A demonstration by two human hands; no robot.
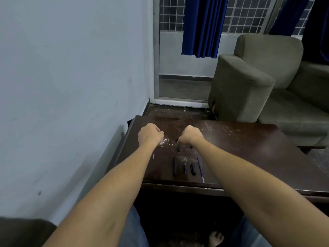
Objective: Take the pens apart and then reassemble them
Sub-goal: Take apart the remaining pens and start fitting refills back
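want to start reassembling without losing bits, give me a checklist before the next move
1. Parts lie apart in a row: black barrel, blue piece, black cap, refill: ok.
2. The refill clear of the table front edge: not ok, its tip lies close.
3. Stray small piece gathered into the row: not ok.
4. Free left hand: cannot tell, fingers curled.
5. Grip of right hand on black piece below it: cannot tell.
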